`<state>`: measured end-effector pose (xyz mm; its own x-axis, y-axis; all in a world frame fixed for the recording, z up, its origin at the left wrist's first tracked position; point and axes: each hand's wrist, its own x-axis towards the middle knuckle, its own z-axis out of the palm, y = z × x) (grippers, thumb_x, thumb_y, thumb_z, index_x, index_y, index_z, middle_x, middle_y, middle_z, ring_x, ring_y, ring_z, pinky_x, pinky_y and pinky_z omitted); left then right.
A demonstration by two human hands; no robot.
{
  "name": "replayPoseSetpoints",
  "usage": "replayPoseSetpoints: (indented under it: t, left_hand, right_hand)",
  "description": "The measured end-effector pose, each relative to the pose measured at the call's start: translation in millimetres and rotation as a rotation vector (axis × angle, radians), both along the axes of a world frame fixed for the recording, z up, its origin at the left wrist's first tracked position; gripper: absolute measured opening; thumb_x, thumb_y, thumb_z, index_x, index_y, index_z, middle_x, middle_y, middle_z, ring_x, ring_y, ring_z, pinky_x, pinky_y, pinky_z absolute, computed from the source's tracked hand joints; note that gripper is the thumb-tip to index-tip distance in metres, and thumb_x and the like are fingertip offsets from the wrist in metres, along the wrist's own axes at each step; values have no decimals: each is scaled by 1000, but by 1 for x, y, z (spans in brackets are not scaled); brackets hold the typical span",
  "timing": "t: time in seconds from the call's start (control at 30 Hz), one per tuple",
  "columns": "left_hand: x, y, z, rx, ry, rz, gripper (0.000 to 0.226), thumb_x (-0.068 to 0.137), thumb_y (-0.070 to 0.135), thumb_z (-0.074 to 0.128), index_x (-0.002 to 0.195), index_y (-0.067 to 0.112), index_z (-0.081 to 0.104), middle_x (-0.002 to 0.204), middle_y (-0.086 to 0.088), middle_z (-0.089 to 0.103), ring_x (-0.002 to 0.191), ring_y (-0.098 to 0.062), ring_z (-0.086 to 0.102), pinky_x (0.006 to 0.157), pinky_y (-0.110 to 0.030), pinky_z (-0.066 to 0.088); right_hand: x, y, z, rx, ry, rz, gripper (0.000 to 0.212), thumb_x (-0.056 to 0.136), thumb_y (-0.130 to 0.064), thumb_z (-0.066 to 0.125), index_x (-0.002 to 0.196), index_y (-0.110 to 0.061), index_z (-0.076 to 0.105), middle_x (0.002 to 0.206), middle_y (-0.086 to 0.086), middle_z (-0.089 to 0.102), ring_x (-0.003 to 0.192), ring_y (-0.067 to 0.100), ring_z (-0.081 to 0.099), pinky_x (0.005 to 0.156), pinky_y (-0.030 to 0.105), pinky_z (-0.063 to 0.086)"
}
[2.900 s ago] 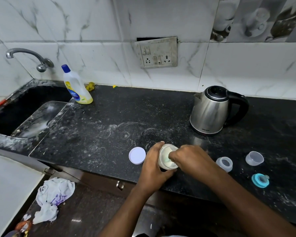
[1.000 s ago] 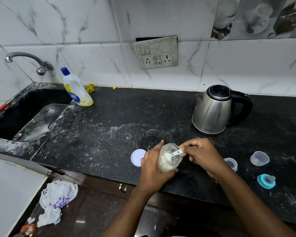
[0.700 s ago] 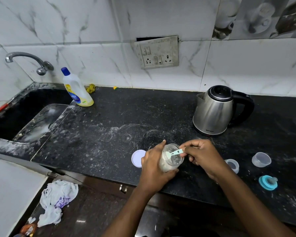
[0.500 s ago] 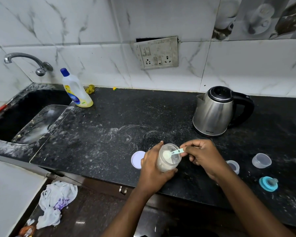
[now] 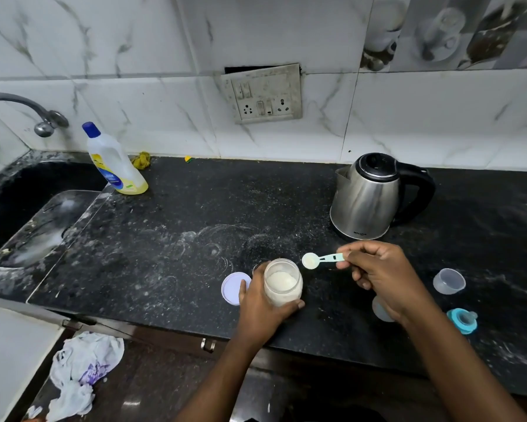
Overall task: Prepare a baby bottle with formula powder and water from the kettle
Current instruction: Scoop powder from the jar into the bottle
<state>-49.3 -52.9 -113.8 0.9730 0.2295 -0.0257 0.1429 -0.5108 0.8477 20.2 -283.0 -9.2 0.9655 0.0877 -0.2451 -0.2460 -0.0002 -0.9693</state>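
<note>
- Two hands are at work over the black countertop point(image 5: 180, 239), near its front edge.
- Your left hand point(image 5: 260, 306) is wrapped around the open powder jar point(image 5: 283, 283), thumb on the left wall and fingers curled round the front. The jar stands upright on the countertop and shows white formula powder inside.
- Your right hand point(image 5: 384, 272) pinches the handle of the pale blue measuring scoop point(image 5: 321, 259) between thumb and forefinger. The scoop is level, with its bowl pointing left and holding powder. The bowl sits above and just right of the jar mouth, clear of the rim.
- The jar's white lid point(image 5: 232, 288) lies flat on the countertop, just left of your left hand and partly covered by it.
- The steel kettle point(image 5: 365, 197) stands upright behind your right hand, lid shut, black handle to the right.
- A clear cap point(image 5: 448, 281) rests mouth-up right of your right hand. The blue teat ring point(image 5: 462, 320) lies nearer the front edge, below that cap.
- A pale round part point(image 5: 379, 310) shows below your right wrist; it is mostly hidden, so you cannot identify it.
- A detergent bottle point(image 5: 116, 162) stands at the rear left, beside the sink point(image 5: 18, 214).
</note>
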Motion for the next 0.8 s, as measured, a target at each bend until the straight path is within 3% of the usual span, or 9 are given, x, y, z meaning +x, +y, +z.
replayPoseSetpoints:
  t: [0.1,0.17,0.23,0.27,0.37,0.43,0.5,0.67,0.8]
  left_hand:
    - [-3,-1,2,-29,20,0,123,61,55,99,161,28,33,159,11,52,150,-13,41,129,-60,21]
    - [-8,-3,3,-42,38,18,146,58,56,99,170,24,11,175,1,28,164,-22,16,132,-59,14]
    - [-16,-9,8,-9,-17,58,149,59,71,91,167,29,-2,180,4,1,166,-17,-12,135,-54,3]
    - [-20,-13,12,24,-89,79,141,64,80,83,166,30,1,180,4,-3,166,-16,-16,135,-50,2]
    - [-31,-37,24,193,-398,88,106,90,79,63,168,19,23,181,-9,7,167,-30,3,134,-43,7]
    - [-34,-62,29,288,-548,-7,95,99,67,61,168,13,24,179,-18,11,166,-35,14,133,-41,9]
    - [-33,-90,31,326,-578,-138,93,101,63,62,170,18,18,179,-18,11,165,-36,18,133,-40,10]
    - [-14,-147,23,208,-304,-312,107,93,68,70,171,26,9,181,4,3,163,-18,14,132,-34,13]
    - [11,-179,14,24,43,-316,122,78,49,90,170,20,16,175,2,26,161,-19,22,131,-39,24]
  right_hand:
    - [-2,-8,3,29,-7,-53,13,97,2,65,97,-1,77,77,19,76,47,7,50,39,17,33]
    - [-4,-15,4,45,-7,-89,14,97,4,64,96,-1,77,76,19,76,47,8,50,39,17,33]
    - [-5,-25,6,54,-12,-105,16,97,4,63,94,-2,78,77,20,76,48,9,50,39,17,34]
    - [-6,-30,7,58,-18,-112,18,97,4,63,93,-3,79,78,21,76,48,8,50,39,17,34]
    - [-10,-48,9,58,-30,-130,20,97,4,62,92,-5,79,79,21,75,48,8,50,39,18,35]
    - [-14,-61,10,64,-35,-150,18,97,5,61,95,-2,78,79,22,75,48,9,49,40,19,36]
    - [-18,-73,11,66,-32,-181,16,97,6,60,97,1,75,77,20,75,47,9,49,39,18,36]
    - [-29,-110,11,70,-11,-268,14,98,3,60,99,2,74,74,15,74,48,10,49,39,20,34]
    - [-38,-137,4,67,36,-335,15,99,1,60,100,0,75,77,15,75,49,8,50,40,20,35]
